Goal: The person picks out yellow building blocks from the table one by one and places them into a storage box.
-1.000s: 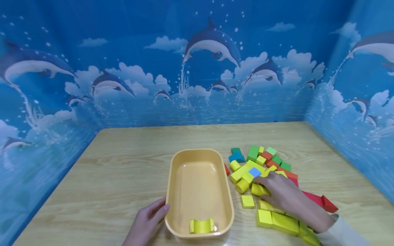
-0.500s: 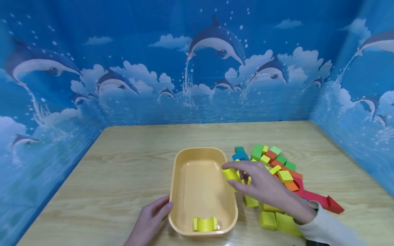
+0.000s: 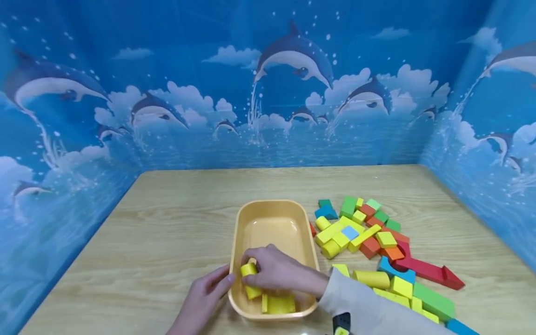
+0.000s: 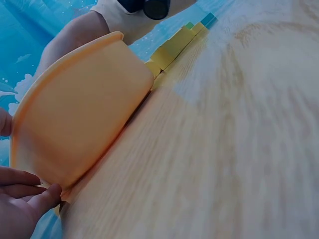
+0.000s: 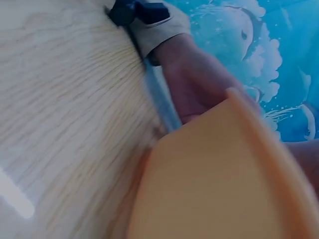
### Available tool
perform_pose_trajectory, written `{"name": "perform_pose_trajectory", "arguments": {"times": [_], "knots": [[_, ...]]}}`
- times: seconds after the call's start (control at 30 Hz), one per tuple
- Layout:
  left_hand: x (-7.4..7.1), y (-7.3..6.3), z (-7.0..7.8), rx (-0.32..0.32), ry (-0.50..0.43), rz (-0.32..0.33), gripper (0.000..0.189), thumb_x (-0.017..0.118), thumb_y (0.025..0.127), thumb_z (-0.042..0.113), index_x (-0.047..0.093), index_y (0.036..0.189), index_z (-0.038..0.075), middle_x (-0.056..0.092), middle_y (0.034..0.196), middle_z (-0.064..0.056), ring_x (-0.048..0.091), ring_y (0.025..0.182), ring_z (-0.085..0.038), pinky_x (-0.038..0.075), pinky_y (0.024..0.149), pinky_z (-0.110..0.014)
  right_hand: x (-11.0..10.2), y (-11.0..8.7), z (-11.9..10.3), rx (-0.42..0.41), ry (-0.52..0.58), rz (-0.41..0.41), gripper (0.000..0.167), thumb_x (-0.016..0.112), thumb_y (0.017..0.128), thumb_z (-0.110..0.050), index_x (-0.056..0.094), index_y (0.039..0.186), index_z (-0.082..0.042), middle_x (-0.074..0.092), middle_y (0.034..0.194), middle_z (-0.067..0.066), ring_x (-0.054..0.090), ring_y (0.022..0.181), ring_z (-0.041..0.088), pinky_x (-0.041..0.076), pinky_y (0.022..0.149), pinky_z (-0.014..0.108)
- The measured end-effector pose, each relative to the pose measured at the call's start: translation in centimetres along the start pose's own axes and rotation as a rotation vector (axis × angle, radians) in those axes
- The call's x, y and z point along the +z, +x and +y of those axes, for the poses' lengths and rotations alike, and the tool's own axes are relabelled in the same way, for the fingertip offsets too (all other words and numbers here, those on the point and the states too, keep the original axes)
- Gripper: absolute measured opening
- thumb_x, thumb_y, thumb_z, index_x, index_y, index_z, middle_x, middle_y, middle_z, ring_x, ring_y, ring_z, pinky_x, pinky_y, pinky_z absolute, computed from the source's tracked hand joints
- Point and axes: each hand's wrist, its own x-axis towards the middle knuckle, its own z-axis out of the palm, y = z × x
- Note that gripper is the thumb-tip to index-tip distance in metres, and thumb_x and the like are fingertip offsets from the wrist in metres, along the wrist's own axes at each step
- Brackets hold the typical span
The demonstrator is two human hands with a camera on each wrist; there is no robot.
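A yellow arch block point(image 3: 253, 291) is inside the tan plastic tray point(image 3: 274, 203), toward its near left side. My right hand point(image 3: 278, 270) reaches over the tray's right rim and pinches this block, covering part of it. Close by, a second yellow arch block point(image 3: 278, 304) lies on the tray floor at the near end. My left hand point(image 3: 209, 291) grips the tray's left side, thumb at the rim. In the left wrist view its fingers point(image 4: 20, 191) meet the tray's outer wall. The right wrist view shows mostly tray wall point(image 5: 199, 184), hiding the right hand's fingertips.
Right of the tray lies a loose spread of blocks: yellow ones such as a cylinder point(image 3: 371, 279), a long green block point(image 3: 433, 301), a blue arch point(image 3: 395, 271) and a red triangle point(image 3: 452, 278). Dolphin-printed blue curtains point(image 3: 268, 116) stand around the wooden table point(image 3: 176, 223).
My right hand has taken a yellow arch block from the pile and carried it left, down into the tray. The left hand stays at the tray's left side.
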Motion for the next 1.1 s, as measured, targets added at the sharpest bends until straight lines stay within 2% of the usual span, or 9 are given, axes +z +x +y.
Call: {"name": "perform_pose_trajectory", "arguments": {"times": [0.13, 0.2, 0.27, 0.53, 0.7, 0.83, 1.1], "knots": [[0.0, 0.1, 0.0, 0.006, 0.004, 0.002, 0.046, 0.060, 0.096, 0.029, 0.058, 0.129, -0.003, 0.060, 0.128, -0.018, 0.058, 0.118, -0.029, 0.049, 0.099, -0.038, 0.4, -0.2, 0.4, 0.035, -0.198, 0.053, 0.020, 0.070, 0.085, -0.040, 0.066, 0.092, -0.022, 0.054, 0.075, -0.006, 0.050, 0.070, 0.011, 0.042, 0.057, 0.028], [0.0, 0.1, 0.0, 0.005, 0.007, 0.003, 0.046, 0.060, 0.095, 0.029, 0.057, 0.129, -0.003, 0.060, 0.128, -0.018, 0.058, 0.118, -0.029, 0.049, 0.099, -0.039, 0.4, -0.2, 0.5, 0.032, -0.273, 0.087, 0.023, 0.068, 0.086, -0.043, 0.065, 0.086, -0.021, 0.053, 0.070, -0.008, 0.050, 0.065, 0.011, 0.042, 0.056, 0.029], [0.0, 0.1, 0.0, 0.002, 0.012, 0.004, 0.047, 0.060, 0.095, 0.030, 0.057, 0.129, -0.003, 0.060, 0.128, -0.019, 0.059, 0.117, -0.029, 0.049, 0.098, -0.039, 0.5, -0.1, 0.5, 0.037, -0.304, 0.113, 0.025, 0.067, 0.087, -0.044, 0.062, 0.082, -0.020, 0.052, 0.068, -0.008, 0.049, 0.062, 0.010, 0.041, 0.054, 0.029], [-0.1, -0.1, 0.0, 0.013, 0.021, 0.004, 0.047, 0.059, 0.096, 0.030, 0.057, 0.129, -0.003, 0.060, 0.129, -0.019, 0.059, 0.117, -0.030, 0.049, 0.099, -0.041, 0.7, 0.4, 0.2, 0.107, -0.148, 0.092, 0.026, 0.065, 0.091, -0.038, 0.056, 0.080, -0.015, 0.050, 0.068, -0.002, 0.048, 0.058, 0.012, 0.042, 0.047, 0.025], [-0.1, 0.0, 0.1, 0.005, 0.025, 0.000, 0.048, 0.059, 0.096, 0.032, 0.057, 0.129, -0.003, 0.059, 0.129, -0.020, 0.058, 0.117, -0.031, 0.050, 0.098, -0.041, 0.8, -0.2, 0.3, 0.062, -0.204, 0.073, 0.031, 0.066, 0.088, -0.043, 0.054, 0.070, -0.022, 0.050, 0.062, -0.006, 0.047, 0.056, 0.010, 0.039, 0.049, 0.026], [-0.1, 0.1, 0.1, 0.010, 0.018, 0.003, 0.048, 0.060, 0.096, 0.031, 0.057, 0.128, -0.004, 0.060, 0.128, -0.021, 0.059, 0.117, -0.030, 0.051, 0.096, -0.038, 0.7, -0.8, 0.4, 0.020, -0.244, 0.089, 0.031, 0.065, 0.088, -0.045, 0.056, 0.068, -0.023, 0.048, 0.057, -0.009, 0.045, 0.053, 0.007, 0.037, 0.049, 0.025], [-0.1, -0.1, 0.1, -0.010, 0.010, -0.006, 0.051, 0.059, 0.096, 0.032, 0.055, 0.130, -0.006, 0.058, 0.130, -0.023, 0.059, 0.116, -0.032, 0.050, 0.097, -0.041, -1.4, -1.9, 1.0, 0.003, -0.154, 0.080, 0.032, 0.054, 0.096, -0.046, 0.067, 0.092, -0.017, 0.050, 0.059, -0.008, 0.046, 0.052, 0.007, 0.041, 0.047, 0.024]]}}
